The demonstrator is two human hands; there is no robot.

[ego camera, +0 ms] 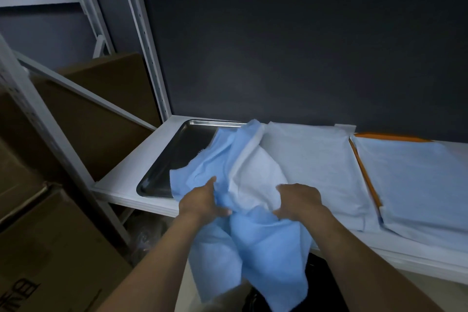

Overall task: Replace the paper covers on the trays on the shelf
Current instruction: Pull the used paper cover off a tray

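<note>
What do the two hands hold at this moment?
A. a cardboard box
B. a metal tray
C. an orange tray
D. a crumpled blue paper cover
D: the left hand and the right hand both grip the crumpled blue paper cover, whose far end lies over the metal tray.

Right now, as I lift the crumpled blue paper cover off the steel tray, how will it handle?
Probably floppy: the crumpled blue paper cover bunches and drapes between the left hand and right hand. Likely light, since loose grips carry it. It might tear if yanked off the shiny metal tray.
</note>
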